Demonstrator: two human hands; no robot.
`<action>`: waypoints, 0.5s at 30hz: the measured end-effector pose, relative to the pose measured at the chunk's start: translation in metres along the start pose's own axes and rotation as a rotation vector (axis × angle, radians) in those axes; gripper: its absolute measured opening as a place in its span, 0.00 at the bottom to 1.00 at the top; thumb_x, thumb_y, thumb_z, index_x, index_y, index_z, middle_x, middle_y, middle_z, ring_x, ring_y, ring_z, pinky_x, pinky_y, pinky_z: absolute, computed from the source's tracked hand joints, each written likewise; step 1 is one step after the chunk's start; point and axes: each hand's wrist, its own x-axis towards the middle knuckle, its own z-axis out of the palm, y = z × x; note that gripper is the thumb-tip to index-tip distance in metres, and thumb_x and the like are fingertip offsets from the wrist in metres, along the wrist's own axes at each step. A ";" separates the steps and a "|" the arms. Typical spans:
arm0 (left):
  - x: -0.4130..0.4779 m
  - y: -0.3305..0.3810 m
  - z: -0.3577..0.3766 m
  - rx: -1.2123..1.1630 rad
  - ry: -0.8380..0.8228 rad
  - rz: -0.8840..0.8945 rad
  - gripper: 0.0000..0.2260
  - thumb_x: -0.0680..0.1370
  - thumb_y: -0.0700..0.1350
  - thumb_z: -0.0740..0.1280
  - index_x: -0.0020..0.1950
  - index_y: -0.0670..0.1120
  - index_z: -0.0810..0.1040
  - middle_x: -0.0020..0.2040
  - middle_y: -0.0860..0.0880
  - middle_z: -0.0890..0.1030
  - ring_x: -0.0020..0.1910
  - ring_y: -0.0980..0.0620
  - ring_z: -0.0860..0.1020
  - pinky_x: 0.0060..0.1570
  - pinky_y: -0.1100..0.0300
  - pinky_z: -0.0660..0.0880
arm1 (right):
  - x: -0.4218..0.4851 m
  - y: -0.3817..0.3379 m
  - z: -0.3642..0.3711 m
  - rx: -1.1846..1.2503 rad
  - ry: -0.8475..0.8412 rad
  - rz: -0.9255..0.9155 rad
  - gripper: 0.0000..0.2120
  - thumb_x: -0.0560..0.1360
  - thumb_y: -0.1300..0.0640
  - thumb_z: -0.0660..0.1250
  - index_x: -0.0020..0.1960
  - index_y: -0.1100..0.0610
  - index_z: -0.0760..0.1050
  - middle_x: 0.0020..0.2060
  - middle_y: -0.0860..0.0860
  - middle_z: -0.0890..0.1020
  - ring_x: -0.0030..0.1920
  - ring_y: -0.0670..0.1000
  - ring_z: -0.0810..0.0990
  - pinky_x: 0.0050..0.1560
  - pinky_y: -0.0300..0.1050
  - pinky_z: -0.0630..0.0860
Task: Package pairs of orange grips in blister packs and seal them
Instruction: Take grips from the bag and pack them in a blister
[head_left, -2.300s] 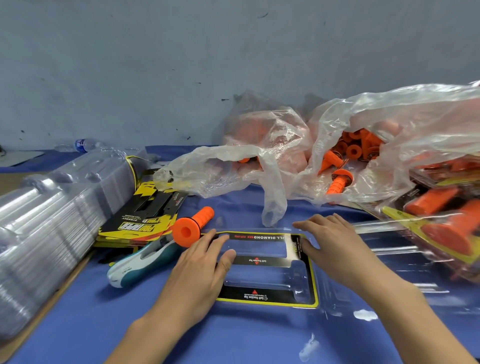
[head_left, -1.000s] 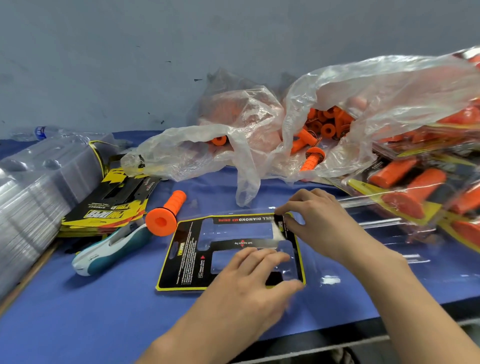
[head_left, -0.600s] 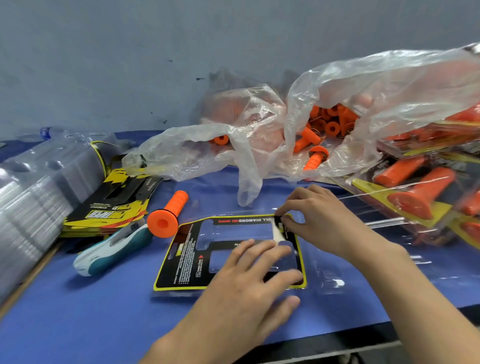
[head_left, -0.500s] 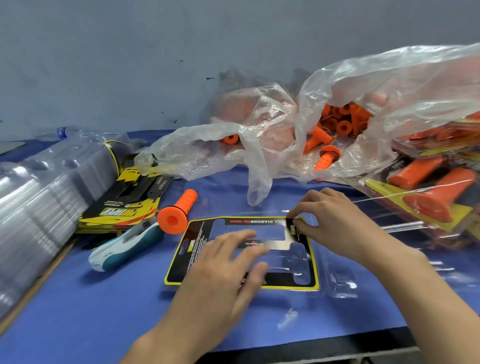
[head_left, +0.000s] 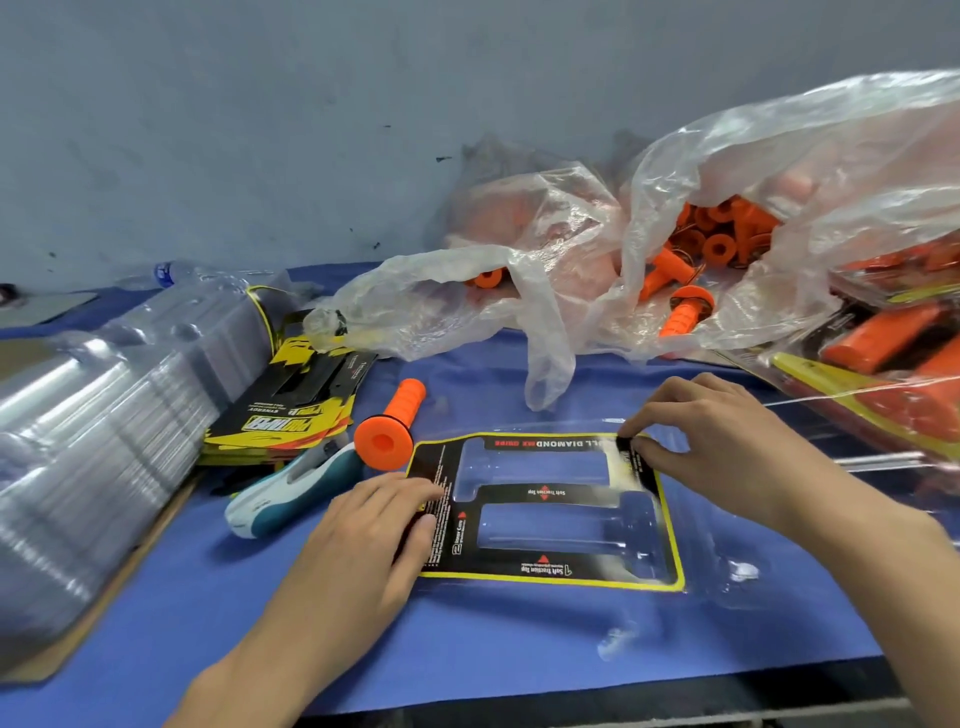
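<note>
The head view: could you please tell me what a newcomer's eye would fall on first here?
The orange grips piled in the clear bags at the far right stand out first, with one loose grip lying left of centre. In the middle, the left hand presses the black-and-yellow card flat while the right hand pinches its far right corner.

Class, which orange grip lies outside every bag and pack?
The orange grip beside the teal tool; the rest sit inside plastic bags or packs.

Bright, even light from above; shadows are faint and soft. White glints sit on the blister pack (head_left: 740, 571) and plastic bags (head_left: 779, 140). The tray stack (head_left: 93, 441) at left is blurred; frame edges bow.
</note>
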 end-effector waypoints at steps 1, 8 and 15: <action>0.000 -0.002 0.001 -0.058 0.004 -0.027 0.16 0.82 0.54 0.54 0.64 0.55 0.76 0.63 0.61 0.75 0.66 0.62 0.69 0.65 0.64 0.63 | 0.000 0.000 0.000 -0.001 -0.001 0.002 0.08 0.78 0.46 0.64 0.56 0.38 0.78 0.50 0.37 0.73 0.51 0.46 0.66 0.52 0.36 0.56; 0.002 -0.003 0.006 -0.115 0.017 -0.033 0.12 0.83 0.50 0.59 0.64 0.57 0.76 0.62 0.64 0.75 0.62 0.64 0.69 0.63 0.68 0.62 | 0.002 -0.002 -0.001 0.011 -0.010 0.025 0.09 0.80 0.46 0.60 0.56 0.38 0.76 0.53 0.38 0.75 0.52 0.45 0.67 0.53 0.36 0.57; 0.029 -0.014 -0.002 -0.037 0.294 -0.198 0.14 0.80 0.53 0.59 0.60 0.49 0.77 0.59 0.50 0.76 0.57 0.48 0.74 0.59 0.51 0.70 | 0.002 -0.004 -0.004 0.013 -0.040 0.044 0.09 0.80 0.47 0.61 0.56 0.38 0.76 0.54 0.38 0.74 0.51 0.44 0.65 0.51 0.36 0.56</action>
